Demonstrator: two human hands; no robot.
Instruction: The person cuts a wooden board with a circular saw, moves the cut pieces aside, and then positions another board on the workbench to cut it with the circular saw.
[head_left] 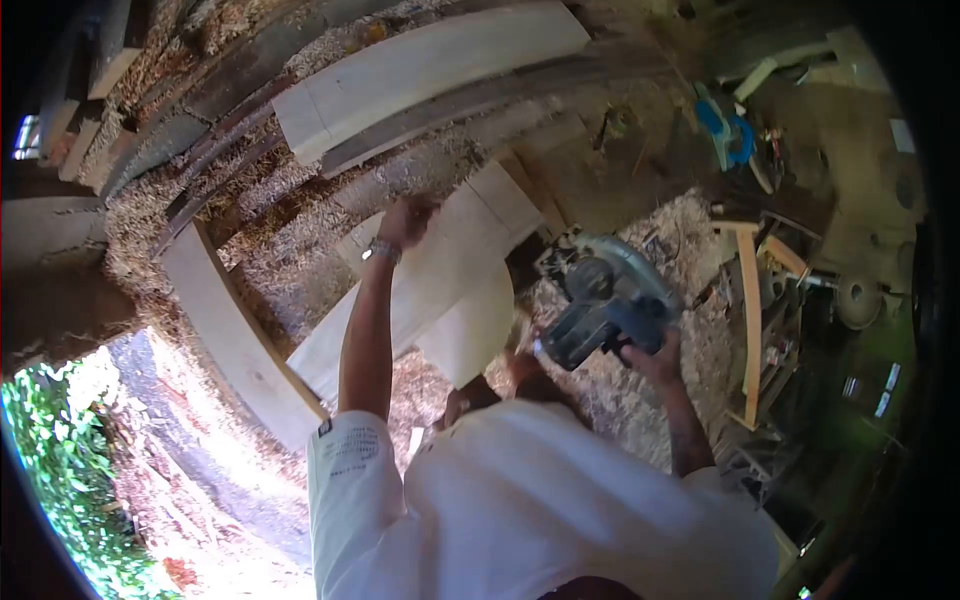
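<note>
My right hand [657, 358] is wrapped round the handle of a circular saw [590, 300], which is held at the right end of a long pale board [425, 265]. Over the upper edge of that board is my left hand [408, 222], its fingers curled and dark; whether they hold anything is hidden. A bracelet shows on the left wrist. Below the board, close to my body, lies a rounded pale wood piece [470, 330].
Another wide board [430, 75] lies across the top, and a curved board [235, 335] stands at the left. Wood shavings [690, 235] cover the ground. A blue tool [727, 130] lies at the upper right, near a wooden frame [750, 320].
</note>
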